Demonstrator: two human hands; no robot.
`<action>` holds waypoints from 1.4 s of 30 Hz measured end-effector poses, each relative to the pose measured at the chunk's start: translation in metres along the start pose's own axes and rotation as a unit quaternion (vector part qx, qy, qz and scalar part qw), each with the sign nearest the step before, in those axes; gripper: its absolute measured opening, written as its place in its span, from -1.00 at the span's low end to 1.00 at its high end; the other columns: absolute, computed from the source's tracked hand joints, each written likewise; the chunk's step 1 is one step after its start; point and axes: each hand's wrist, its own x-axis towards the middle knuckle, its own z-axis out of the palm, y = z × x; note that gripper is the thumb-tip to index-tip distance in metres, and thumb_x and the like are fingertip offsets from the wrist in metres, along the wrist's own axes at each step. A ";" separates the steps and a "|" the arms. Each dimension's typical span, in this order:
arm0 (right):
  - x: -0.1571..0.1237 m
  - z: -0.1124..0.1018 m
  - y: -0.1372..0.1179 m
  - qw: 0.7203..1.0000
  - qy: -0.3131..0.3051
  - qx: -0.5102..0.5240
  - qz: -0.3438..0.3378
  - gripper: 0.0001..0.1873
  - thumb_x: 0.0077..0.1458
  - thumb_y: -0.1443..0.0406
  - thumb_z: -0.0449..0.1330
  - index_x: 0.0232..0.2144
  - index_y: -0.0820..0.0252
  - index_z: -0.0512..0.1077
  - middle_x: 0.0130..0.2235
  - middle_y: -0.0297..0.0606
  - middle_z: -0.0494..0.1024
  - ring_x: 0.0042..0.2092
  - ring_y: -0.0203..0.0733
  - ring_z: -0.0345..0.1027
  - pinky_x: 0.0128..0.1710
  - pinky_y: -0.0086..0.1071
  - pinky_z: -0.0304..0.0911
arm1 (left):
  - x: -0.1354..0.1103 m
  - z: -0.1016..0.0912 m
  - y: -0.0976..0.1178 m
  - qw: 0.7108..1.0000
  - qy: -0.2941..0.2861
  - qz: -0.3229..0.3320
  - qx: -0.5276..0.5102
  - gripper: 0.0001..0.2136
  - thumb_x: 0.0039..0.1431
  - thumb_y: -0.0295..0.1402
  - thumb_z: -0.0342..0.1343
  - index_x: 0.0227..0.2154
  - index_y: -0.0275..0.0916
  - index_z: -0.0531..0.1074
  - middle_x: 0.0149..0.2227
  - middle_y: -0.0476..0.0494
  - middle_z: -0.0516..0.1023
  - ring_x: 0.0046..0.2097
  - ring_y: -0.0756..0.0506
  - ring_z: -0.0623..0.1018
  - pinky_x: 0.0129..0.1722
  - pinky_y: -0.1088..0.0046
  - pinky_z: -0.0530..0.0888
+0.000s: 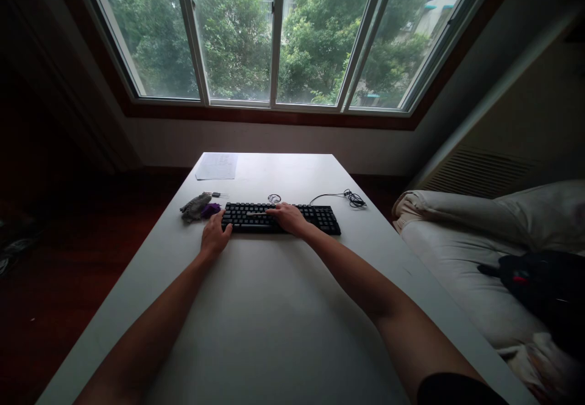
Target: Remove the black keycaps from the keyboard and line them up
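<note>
A black keyboard (320,217) lies across the middle of a white table (274,307). My left hand (214,235) is at the keyboard's left end, its fingers curled over the edge and gripping it. Over the middle keys rests my right hand (289,217), fingers together on a thin pale stick-like tool (256,214) that points left across the keys. Both forearms stretch out over the table.
A grey cloth (194,207) and a small purple thing (210,210) lie just left of the keyboard. Behind it are a small ring (274,198) and a coiled black cable (354,198). A paper sheet (217,166) lies far left. Bedding (457,259) lies right.
</note>
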 end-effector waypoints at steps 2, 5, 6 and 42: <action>0.004 0.002 -0.010 1.000 0.007 0.007 0.000 -0.54 0.38 0.29 -0.09 0.22 -0.12 0.37 0.00 -0.12 0.49 0.05 -0.05 0.31 -0.08 -0.33 0.23 | 0.000 -0.001 0.001 1.000 0.000 0.001 0.000 -0.48 0.25 -0.24 0.06 0.26 -0.17 0.23 0.19 -0.26 0.38 0.15 -0.26 0.45 0.14 0.18 0.42; 0.016 0.003 -0.027 1.000 0.010 0.017 -0.007 -0.52 0.37 0.32 -0.08 0.24 -0.13 0.33 -0.02 -0.11 0.49 0.03 -0.05 0.31 -0.08 -0.32 0.24 | 0.001 -0.001 0.003 1.000 -0.003 0.003 0.001 -0.48 0.25 -0.25 0.05 0.26 -0.18 0.23 0.20 -0.26 0.37 0.16 -0.27 0.45 0.14 0.17 0.41; 0.021 0.003 -0.033 1.000 0.012 0.019 -0.011 -0.51 0.37 0.33 -0.07 0.24 -0.13 0.33 -0.02 -0.11 0.49 0.03 -0.06 0.31 -0.08 -0.32 0.24 | 0.002 -0.001 0.003 1.000 -0.003 0.003 0.002 -0.47 0.25 -0.25 0.05 0.27 -0.19 0.23 0.20 -0.26 0.37 0.16 -0.27 0.45 0.15 0.17 0.41; -0.096 0.031 0.136 0.995 0.079 -0.040 0.046 -0.54 0.32 0.34 0.02 0.18 -0.08 0.43 -0.14 -0.12 0.49 -0.10 -0.08 0.25 -0.10 -0.32 0.16 | 0.003 -0.001 0.000 1.000 0.000 0.016 0.006 -0.62 0.25 -0.27 0.05 0.12 -0.15 0.39 0.12 -0.23 0.42 0.11 -0.25 0.46 0.16 0.14 0.40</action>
